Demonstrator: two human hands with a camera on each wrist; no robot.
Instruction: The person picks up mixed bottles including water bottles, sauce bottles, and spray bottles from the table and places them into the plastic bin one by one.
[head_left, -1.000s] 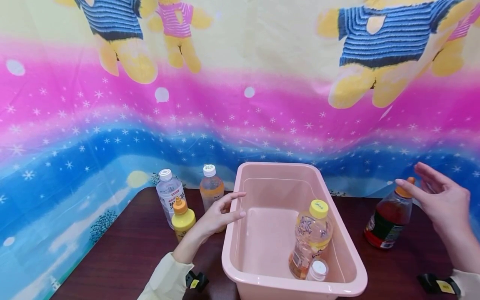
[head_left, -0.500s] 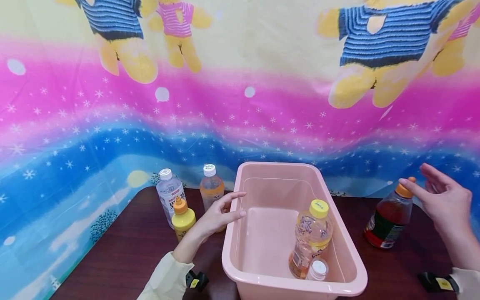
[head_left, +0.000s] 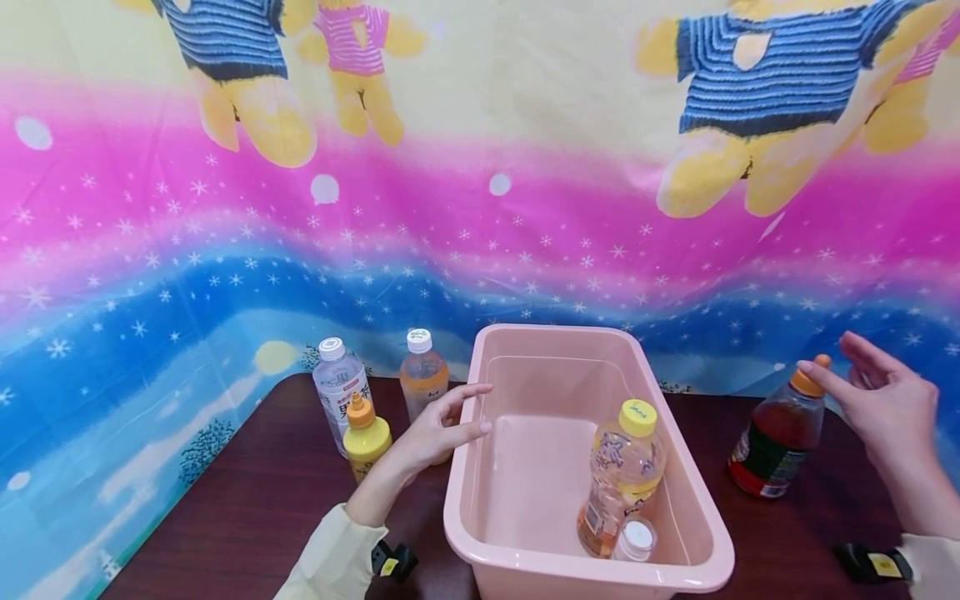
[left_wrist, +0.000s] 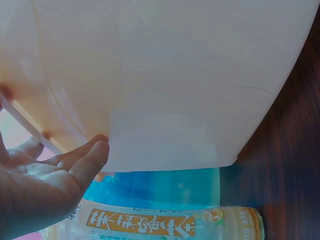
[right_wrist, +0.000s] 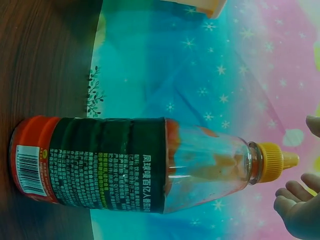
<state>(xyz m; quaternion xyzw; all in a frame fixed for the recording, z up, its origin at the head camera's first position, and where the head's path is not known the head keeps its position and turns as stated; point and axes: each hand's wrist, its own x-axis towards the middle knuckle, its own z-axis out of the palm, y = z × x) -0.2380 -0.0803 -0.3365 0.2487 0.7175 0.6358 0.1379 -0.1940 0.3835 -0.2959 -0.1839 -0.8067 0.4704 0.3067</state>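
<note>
My left hand (head_left: pixel 441 429) holds the left rim of a pink plastic basin (head_left: pixel 716 579), thumb and forefinger over the edge. In the left wrist view, other fingers (left_wrist: pixel 90 160) lie against the outer wall. At right, a red sauce bottle (head_left: pixel 776 442) with an orange nozzle cap stands upright on the table. My right hand (head_left: pixel 888 404) hovers beside that cap, fingers spread and holding nothing; a gap shows in the right wrist view. Inside the basin, a yellow-capped drink bottle (head_left: pixel 622 475) and a small white-capped container (head_left: pixel 636 540) stand at the near right.
Left of the basin stand a clear white-capped bottle (head_left: pixel 341 392), an orange drink bottle (head_left: pixel 424 375) and a yellow squeeze bottle (head_left: pixel 366 442). The dark wooden table (head_left: pixel 217 525) ends at a patterned cloth backdrop (head_left: pixel 420 225).
My right hand shifts slightly about the sauce bottle's cap and dips a little. The left hand, basin and bottles stay in place.
</note>
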